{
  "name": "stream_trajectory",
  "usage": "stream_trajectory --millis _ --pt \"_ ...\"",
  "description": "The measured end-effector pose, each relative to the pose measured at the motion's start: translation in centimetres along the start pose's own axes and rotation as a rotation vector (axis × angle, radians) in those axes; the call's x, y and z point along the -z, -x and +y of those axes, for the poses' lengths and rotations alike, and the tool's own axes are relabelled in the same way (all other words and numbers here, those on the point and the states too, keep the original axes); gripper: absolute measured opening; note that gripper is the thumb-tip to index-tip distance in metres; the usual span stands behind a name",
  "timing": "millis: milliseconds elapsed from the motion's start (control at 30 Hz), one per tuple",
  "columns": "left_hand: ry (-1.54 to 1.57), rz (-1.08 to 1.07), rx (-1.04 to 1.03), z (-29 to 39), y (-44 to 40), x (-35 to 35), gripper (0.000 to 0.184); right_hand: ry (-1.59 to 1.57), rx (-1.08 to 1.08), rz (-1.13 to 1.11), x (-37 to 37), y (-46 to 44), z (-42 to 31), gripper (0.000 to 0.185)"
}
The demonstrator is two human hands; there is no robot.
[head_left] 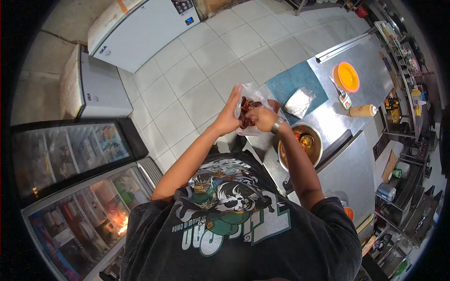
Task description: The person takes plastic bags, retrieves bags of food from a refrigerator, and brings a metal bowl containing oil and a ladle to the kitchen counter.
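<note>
Held up in front of me is a clear plastic bag [247, 89] with dark reddish-brown pieces [248, 107] inside, their kind not certain. My left hand [228, 116] holds the bag's left side, fingers extended up along it. My right hand [263, 119], a watch on its wrist, is closed at the bag's right side on some of the pieces; its fingertips are partly hidden. Below my right forearm, a metal bowl [319, 149] contains reddish food and a ladle [306, 141]. A white plastic packet [300, 102] lies on a blue-green mat [287, 79] beyond my right hand.
The steel table [370, 54] also carries an orange bowl [347, 77], a utensil with a white-and-green end [345, 101] and a tan squeeze bottle [363, 110]. Freezers [140, 33] and glass-door fridges [79, 206] line the left. Loaded shelves [403, 187] stand at right.
</note>
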State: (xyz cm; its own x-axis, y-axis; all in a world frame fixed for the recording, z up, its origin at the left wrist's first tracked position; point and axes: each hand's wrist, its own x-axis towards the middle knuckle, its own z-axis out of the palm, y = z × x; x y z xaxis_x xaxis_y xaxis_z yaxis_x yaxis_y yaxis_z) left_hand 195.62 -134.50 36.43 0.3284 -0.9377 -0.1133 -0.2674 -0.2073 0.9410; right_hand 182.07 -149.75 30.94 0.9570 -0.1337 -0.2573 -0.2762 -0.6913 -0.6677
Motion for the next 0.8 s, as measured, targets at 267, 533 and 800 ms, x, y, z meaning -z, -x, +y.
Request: stream_trajectory --millis 267,533,800 --pt "0.036 0.103 -0.035 0.3 0.4 2.4 0.119 0.121 0.143 -0.281 2.8 8.1 -2.4 0.036" --pt "0.221 0.122 -0.090 1.5 0.4 2.7 0.115 0.149 -0.099 0.074 -1.1 6.8 -6.2 0.030" --pt "0.094 0.174 -0.168 2.5 1.4 4.4 0.104 -0.336 0.379 0.411 5.5 7.5 -8.5 0.026"
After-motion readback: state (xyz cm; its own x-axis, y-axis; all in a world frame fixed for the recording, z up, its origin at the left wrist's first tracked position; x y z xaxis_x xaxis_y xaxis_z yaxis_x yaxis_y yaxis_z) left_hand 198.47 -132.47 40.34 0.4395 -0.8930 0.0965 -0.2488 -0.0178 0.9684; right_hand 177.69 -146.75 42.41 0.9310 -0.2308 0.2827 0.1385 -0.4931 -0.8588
